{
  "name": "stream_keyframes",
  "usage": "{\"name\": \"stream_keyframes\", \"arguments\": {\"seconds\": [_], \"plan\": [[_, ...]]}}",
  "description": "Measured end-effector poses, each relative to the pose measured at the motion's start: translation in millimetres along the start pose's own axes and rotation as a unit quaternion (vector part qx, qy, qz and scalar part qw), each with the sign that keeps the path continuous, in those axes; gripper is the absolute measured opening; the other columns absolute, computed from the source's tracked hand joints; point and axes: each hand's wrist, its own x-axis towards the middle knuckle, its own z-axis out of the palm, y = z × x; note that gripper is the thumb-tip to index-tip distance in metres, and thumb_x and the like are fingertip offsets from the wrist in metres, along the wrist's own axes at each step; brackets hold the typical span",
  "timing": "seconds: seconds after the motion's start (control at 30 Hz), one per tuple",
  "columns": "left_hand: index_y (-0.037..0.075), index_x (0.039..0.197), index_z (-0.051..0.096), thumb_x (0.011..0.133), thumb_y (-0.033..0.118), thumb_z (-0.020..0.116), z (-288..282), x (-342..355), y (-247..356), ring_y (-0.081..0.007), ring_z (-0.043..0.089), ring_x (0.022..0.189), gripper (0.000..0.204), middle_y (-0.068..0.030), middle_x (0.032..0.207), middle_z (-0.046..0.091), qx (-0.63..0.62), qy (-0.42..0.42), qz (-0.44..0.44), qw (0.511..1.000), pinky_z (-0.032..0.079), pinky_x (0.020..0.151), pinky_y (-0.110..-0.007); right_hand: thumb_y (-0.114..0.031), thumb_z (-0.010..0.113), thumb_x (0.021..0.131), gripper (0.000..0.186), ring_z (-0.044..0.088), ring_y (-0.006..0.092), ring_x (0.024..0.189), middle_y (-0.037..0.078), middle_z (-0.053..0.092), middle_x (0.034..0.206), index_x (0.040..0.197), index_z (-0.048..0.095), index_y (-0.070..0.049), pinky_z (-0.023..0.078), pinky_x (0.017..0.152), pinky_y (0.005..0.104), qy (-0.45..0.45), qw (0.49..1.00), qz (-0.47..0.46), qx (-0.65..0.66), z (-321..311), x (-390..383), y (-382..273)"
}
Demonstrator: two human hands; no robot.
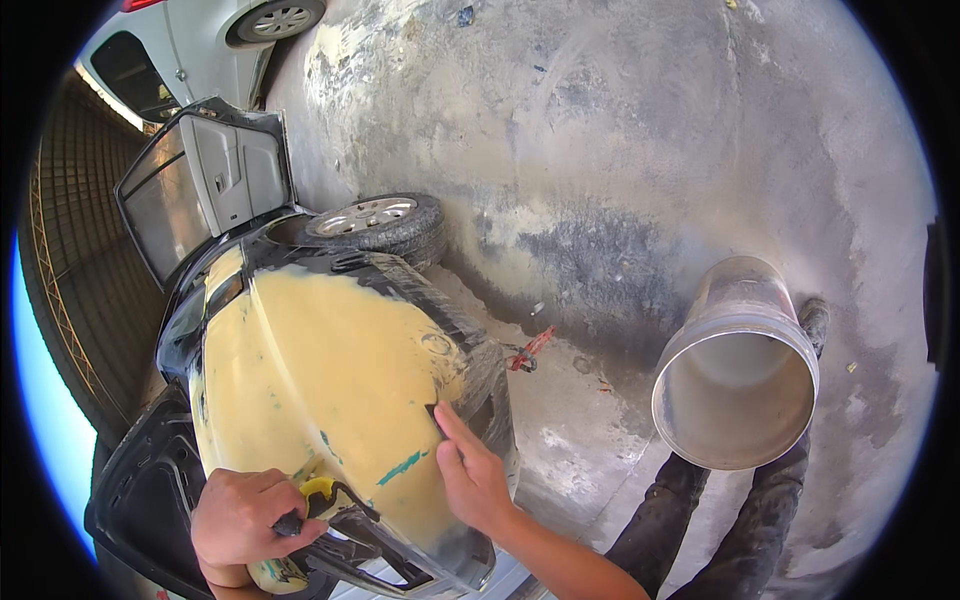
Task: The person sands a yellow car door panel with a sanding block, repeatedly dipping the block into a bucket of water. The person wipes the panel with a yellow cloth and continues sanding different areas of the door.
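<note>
A car body panel (330,340) with a broad coat of pale yellow filler and small teal patches lies before me. My left hand (245,515) is closed round a tool with a black handle (288,523), over the panel's near left edge. Yellow shows beside its fingers; the tool's working end is hard to make out. My right hand (472,475) rests against the panel's right side, fingers stretched forward, with a small dark flat piece (435,415) between the fingertips and the filler. Most of that piece is hidden.
A wheel (375,220) sticks out beyond the panel, near an open car door (235,175). An open black panel (150,490) is at left. Right stands a bucket (735,390) of cloudy liquid, by dark-trousered legs (745,530). A red object (530,350) lies on the floor. Another car (170,50) is behind.
</note>
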Motion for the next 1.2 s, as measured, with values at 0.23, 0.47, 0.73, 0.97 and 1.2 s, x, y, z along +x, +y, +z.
{"name": "stream_keyframes", "arguments": {"seconds": [0.23, 0.47, 0.73, 0.97, 1.2], "plan": [[0.014, 0.069, 0.059, 0.075, 0.032, 0.080, -6.2, -8.5, 4.5, -0.0211, 0.060, 0.056, 0.028, -0.0013, 0.065, 0.055, 0.004, -0.019, 0.023, 1.000, 0.044, 0.048, -0.033, -0.011, 0.058, 0.097, 0.041, 0.050, 0.0384, 0.133, 0.024, 0.054, 0.140, 0.135, 0.055, 0.006, 0.041, 0.110, 0.0424, 0.038, 0.985, -0.081, -0.151, 16.5, -8.9, -47.7], [0.013, 0.078, 0.058, 0.079, 0.029, 0.075, -7.5, -29.0, -4.9, -0.0209, 0.062, 0.060, 0.023, -0.0014, 0.067, 0.054, 0.033, -0.020, 0.153, 0.988, 0.047, 0.049, -0.034, -0.009, 0.065, 0.089, 0.037, 0.053, 0.0371, 0.130, 0.019, 0.059, 0.135, 0.125, 0.064, 0.002, 0.042, 0.109, 0.0499, -0.082, 0.918, -0.300, -0.248, 38.8, -29.6, -52.1], [0.013, 0.086, 0.062, 0.075, 0.026, 0.076, -15.9, -39.4, -11.7, -0.0269, 0.068, 0.072, 0.021, -0.0024, 0.079, 0.066, 0.021, -0.072, 0.099, 0.992, 0.052, 0.061, -0.039, -0.012, 0.065, 0.091, 0.038, 0.056, 0.0342, 0.128, 0.020, 0.062, 0.131, 0.128, 0.063, -0.002, 0.043, 0.109, 0.0451, 0.051, 0.936, -0.170, -0.304, 29.0, -17.3, -37.8], [0.017, 0.100, 0.068, 0.076, 0.026, 0.074, -3.7, -37.5, -13.3, -0.0270, 0.068, 0.073, 0.026, -0.0015, 0.079, 0.067, 0.030, -0.077, 0.075, 0.994, 0.052, 0.064, -0.039, -0.013, 0.058, 0.098, 0.035, 0.052, 0.0363, 0.131, 0.022, 0.058, 0.136, 0.130, 0.060, 0.001, 0.041, 0.111, 0.0444, 0.001, 0.937, -0.217, -0.272, 36.0, -17.8, -48.9], [0.017, 0.097, 0.072, 0.076, 0.027, 0.073, -5.4, -41.7, -17.7, -0.0274, 0.068, 0.076, 0.022, -0.0037, 0.078, 0.069, 0.039, -0.060, 0.109, 0.991, 0.052, 0.065, -0.037, -0.016, 0.054, 0.100, 0.040, 0.048, 0.0372, 0.135, 0.023, 0.054, 0.140, 0.135, 0.055, 0.003, 0.038, 0.113, 0.0426, -0.021, 0.911, -0.266, -0.316, 30.3, -22.5, -43.3]]}}
